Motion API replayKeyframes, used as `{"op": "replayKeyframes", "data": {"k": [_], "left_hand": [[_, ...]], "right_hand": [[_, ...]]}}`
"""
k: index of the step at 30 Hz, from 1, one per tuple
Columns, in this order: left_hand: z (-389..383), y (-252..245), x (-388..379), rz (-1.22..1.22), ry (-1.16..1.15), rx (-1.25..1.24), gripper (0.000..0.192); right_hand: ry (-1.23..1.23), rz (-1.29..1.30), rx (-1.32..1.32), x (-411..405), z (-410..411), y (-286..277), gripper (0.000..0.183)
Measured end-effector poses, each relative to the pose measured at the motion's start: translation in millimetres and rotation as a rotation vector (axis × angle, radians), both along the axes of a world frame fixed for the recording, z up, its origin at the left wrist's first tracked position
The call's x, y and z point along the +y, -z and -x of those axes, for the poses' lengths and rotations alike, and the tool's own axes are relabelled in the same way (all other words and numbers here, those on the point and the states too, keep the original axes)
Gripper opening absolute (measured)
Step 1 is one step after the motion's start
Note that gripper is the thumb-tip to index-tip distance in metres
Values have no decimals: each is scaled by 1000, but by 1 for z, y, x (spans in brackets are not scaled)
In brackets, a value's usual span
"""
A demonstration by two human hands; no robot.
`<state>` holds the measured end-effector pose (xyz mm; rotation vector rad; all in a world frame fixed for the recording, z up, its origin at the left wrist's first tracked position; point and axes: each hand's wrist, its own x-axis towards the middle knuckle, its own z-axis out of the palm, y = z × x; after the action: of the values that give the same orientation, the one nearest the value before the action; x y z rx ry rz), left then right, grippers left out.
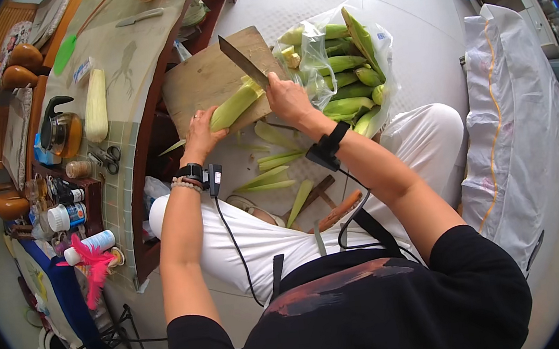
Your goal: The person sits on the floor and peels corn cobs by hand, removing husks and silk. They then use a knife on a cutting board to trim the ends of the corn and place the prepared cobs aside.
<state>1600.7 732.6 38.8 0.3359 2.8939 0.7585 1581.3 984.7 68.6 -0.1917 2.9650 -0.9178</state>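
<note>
An ear of corn in green husk (235,106) lies slantwise on a wooden cutting board (201,77). My left hand (202,131) grips its near left end. In my right hand (289,98) is a cleaver (242,61), its dark blade pointing up and to the left over the board. The blade's lower part is close to the corn's far end; whether they touch I cannot tell. Right of the board, a clear plastic bag (319,66) holds several husked-in ears of corn (347,63). Loose husk leaves (278,160) lie on the floor below the board.
A glass-topped table (141,50) runs along the left. On it are a pale corn ear (96,105), a glass teapot (65,131), scissors (108,159), a small knife (140,17) and bottles (67,217). A white cloth-covered object (511,117) stands at right.
</note>
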Motion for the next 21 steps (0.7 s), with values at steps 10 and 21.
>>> {"op": "replayKeyframes", "data": {"k": [10,21], "left_hand": [[1,5,16,252,50,97,68],[-70,-34,38,3,179,-138,56]], "right_hand": [[13,-82,-139,-19,-10,15,14],[33,-9,-174,-20,7,17,16]]}}
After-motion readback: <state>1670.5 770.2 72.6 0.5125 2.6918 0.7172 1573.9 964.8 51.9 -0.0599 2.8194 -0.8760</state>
